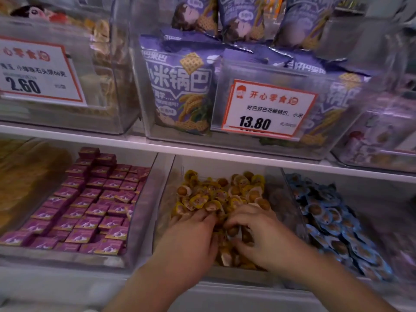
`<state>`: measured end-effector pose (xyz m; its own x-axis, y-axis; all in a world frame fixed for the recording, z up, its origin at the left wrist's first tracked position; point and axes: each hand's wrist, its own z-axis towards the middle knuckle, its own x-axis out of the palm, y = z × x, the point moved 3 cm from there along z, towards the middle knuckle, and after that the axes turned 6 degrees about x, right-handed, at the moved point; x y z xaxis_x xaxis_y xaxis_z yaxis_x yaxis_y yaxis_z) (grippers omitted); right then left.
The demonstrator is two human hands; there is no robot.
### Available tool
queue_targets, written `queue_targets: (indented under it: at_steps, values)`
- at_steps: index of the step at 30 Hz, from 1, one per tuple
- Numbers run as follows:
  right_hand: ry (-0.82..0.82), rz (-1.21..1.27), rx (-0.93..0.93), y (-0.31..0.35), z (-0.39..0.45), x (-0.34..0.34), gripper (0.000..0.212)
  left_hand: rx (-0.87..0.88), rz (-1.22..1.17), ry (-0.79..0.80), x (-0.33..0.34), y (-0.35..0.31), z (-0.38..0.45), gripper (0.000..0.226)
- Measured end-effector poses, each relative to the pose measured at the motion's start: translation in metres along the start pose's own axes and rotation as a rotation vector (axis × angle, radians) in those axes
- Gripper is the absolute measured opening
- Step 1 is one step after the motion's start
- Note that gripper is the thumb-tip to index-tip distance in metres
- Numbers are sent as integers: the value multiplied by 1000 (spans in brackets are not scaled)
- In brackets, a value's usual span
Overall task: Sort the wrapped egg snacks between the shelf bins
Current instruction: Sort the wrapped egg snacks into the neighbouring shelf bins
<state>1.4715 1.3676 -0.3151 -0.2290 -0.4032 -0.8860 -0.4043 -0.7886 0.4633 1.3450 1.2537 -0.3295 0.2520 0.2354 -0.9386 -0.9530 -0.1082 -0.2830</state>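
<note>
Both my hands are inside the middle clear bin [165, 188] on the lower shelf, which is heaped with yellow-wrapped egg snacks [216, 194]. My left hand [191, 239] lies palm down on the pile, fingers spread forward over the wrappers. My right hand [258, 235] is beside it with fingers curled down into the heap, around brown eggs in wrappers; what exactly it grips is hidden under the fingers. The neighbouring bin on the right holds blue-wrapped egg snacks [333, 221].
Left of the yellow bin is a bin of purple boxed snacks [85, 206]. The upper shelf [202, 152] carries clear bins of purple rice-cracker bags [180, 86] with price tags [267, 106]. The shelf edge overhangs the backs of the lower bins.
</note>
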Motion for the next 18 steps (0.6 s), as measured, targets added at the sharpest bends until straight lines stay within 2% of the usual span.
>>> queue_targets:
  at_steps: [2, 4, 6, 8, 10, 13, 15, 18]
  values:
    - [-140, 42, 0, -1, -1, -3, 22, 31, -173, -66, -8, 4, 0, 45]
    - [-335, 126, 26, -5, -3, -11, 23, -1, -365, -233, -28, 10, -5, 49]
    - [-468, 241, 71, -7, -5, -19, 24, -14, -487, -417, -51, 16, -15, 44]
    - [-458, 396, 119, -3, -5, -21, 22, -40, -520, -590, -68, 25, -27, 39]
    - [-405, 537, 150, 2, -3, -18, 18, -112, -475, -685, -76, 39, -35, 39]
    - [-417, 519, 103, 14, -2, -16, 16, -143, -361, -653, -68, 44, -36, 33]
    - [-474, 454, 34, 19, -6, -23, 16, -17, -240, -604, -59, 30, -32, 26]
    - [-612, 336, -61, 17, -23, -41, 11, 142, -198, -518, -41, 7, -17, 21]
